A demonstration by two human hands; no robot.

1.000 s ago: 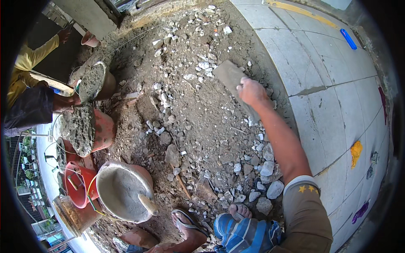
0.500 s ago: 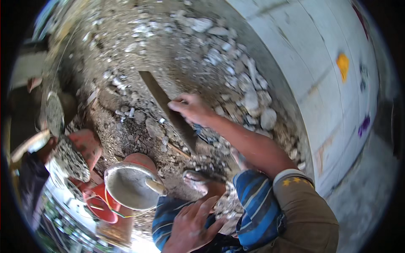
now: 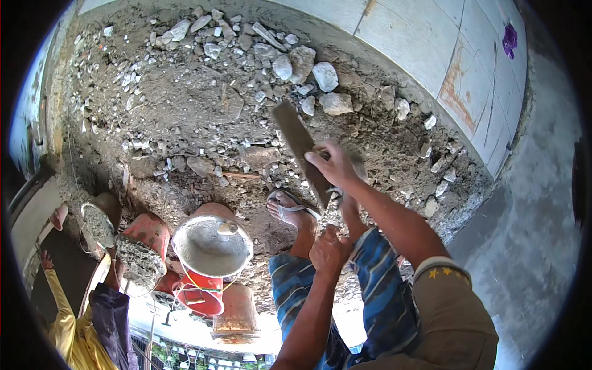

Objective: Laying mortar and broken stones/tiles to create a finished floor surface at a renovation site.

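My right hand [image 3: 333, 163] is closed at the middle of a long, narrow plastering float [image 3: 299, 145], its flat face dusty brown. The float is tilted in the air above the rubble, its lower end over my sandalled feet. Between my knees, my left hand [image 3: 330, 251] is closed with curled fingers; whatever might be inside is hidden. To the left of my legs stands a bucket [image 3: 209, 250] of grey cement mix, with a pale rounded tool handle [image 3: 227, 229] sticking out at its rim.
Broken stones [image 3: 325, 76] and loose dirt cover the ground along a pale tiled wall [image 3: 407, 37]. Left of the bucket are a red pail [image 3: 203, 296], an upturned-looking orange bucket [image 3: 237, 314] and mortar-filled buckets [image 3: 140, 262]. Another person in a yellow sleeve [image 3: 58, 296] is at the far left.
My view has turned, so the ground and wall have shifted. My left hand has moved from resting spread on my thigh to closed between my knees. The float remains in my right hand.
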